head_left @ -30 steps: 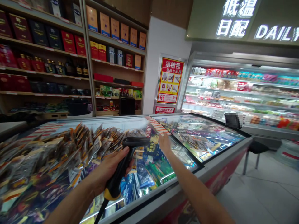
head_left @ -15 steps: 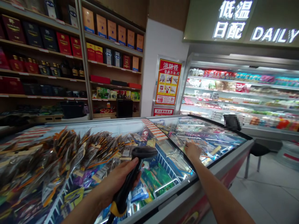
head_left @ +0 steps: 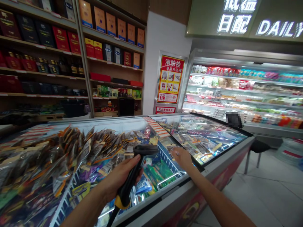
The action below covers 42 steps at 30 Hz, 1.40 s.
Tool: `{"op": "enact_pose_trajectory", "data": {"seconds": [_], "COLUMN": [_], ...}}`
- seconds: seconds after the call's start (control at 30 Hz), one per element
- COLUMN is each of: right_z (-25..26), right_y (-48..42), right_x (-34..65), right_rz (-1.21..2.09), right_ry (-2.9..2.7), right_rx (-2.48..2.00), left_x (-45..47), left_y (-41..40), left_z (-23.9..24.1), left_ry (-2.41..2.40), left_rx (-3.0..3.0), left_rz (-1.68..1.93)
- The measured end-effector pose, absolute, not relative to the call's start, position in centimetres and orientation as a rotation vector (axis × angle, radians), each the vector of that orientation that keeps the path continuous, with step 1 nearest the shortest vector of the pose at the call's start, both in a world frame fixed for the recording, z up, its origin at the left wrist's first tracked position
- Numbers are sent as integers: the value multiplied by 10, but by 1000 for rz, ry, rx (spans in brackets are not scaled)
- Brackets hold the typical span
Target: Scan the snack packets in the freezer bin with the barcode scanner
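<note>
My left hand point(head_left: 126, 171) is wrapped round the handle of a black barcode scanner point(head_left: 133, 173) with a yellow band near its base. The scanner's head tilts up and to the right over the open part of a chest freezer point(head_left: 161, 201), and its cable runs down out of view. My right hand point(head_left: 183, 158) is above the freezer's wire basket point(head_left: 168, 160), left of the black edge of the glass lid point(head_left: 199, 165). Its fingers are bent together at the edge of a small pale packet point(head_left: 170, 147); what they grip is hidden. Green packets point(head_left: 163, 171) lie below the scanner.
Many brown and orange packets point(head_left: 78, 145) fill the freezer's left side. Behind it stand shelves of boxes point(head_left: 111, 26) and a red fire-hydrant poster point(head_left: 170, 78). A lit chiller point(head_left: 241, 85) runs along the right, with a black stool point(head_left: 259, 146) in front.
My right hand has moved left, from over the glass lid to the basket side of its black edge. My left hand still holds the barcode scanner in nearly the same place.
</note>
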State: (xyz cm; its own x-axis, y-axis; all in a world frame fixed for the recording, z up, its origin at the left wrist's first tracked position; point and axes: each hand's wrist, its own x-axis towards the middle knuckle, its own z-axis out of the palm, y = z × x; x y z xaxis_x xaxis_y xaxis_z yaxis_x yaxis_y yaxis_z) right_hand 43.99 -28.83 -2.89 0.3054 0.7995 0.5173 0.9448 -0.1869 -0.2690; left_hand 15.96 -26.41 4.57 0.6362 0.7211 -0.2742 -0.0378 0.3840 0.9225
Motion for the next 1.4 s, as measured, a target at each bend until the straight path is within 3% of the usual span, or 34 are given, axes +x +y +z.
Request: {"op": "enact_pose_trajectory", "data": {"seconds": [0.1,0.2,0.33,0.5,0.63,1.4], "right_z": [-19,-12,-15,-19,-17,-35], "right_y": [-287,-279,-267,-251,-242,-234], "right_x": [448,457,452,426,397,382], "right_rz": [-272,34,365,315,394,419], "right_ry": [-1331,-1306,-1231,-1025,-983,-949], "right_rx": [-2294,-2452,-2180,-1469,-1221,-1208], "left_x": [156,153,148,140,134,115], "left_y": [-267,-270,-275,-276,-275,-277], "left_z": [50,54,58,61,64,81], "left_ry": [747,726,683,646,647,593], "left_rx": [1076,1070,1057,1038,1055,1151], "left_rz": [551,548,554,573,611,625]}}
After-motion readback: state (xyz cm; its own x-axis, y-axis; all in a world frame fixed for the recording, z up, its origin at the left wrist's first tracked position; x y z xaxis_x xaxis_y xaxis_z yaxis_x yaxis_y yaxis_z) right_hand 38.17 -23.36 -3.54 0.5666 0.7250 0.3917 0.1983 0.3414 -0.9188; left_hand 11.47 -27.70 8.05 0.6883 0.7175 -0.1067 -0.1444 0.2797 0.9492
